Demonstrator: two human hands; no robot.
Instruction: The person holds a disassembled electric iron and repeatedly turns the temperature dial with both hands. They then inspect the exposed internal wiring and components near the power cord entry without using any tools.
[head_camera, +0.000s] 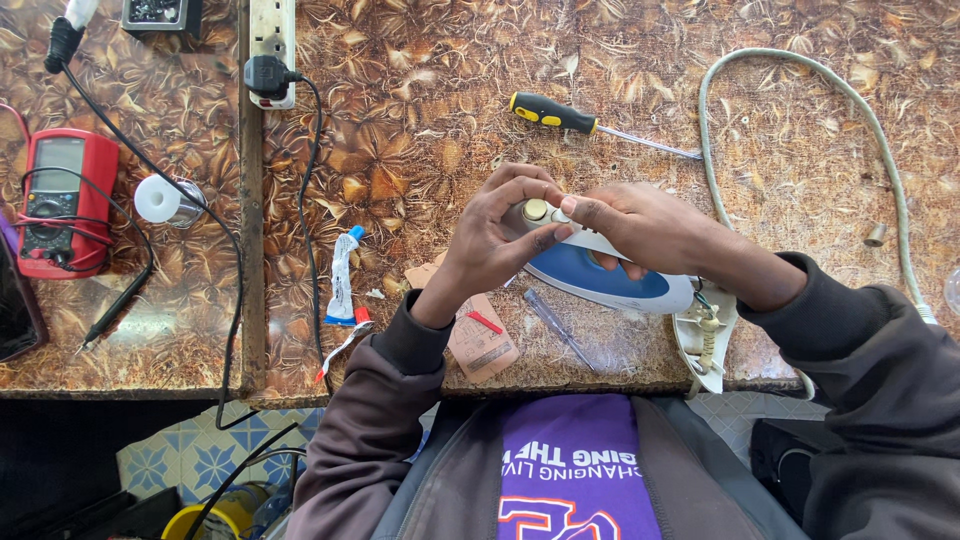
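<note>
**Hands at the iron's dial**

On the patterned surface (420, 100) lies a blue and white clothes iron (600, 272), its rear cover off near the edge. The right hand (640, 225) steadies the body, grip wrapped over it. The left hand (490, 235) pinches the round dial (537, 210). Judging by this, the dial is being worked; any turning calls for a firm hold. A yellow-handled screwdriver (555, 113) lies beyond.

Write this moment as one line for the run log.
left hand: on iron knob | right hand: holds iron | screwdriver: on table, untouched
</note>
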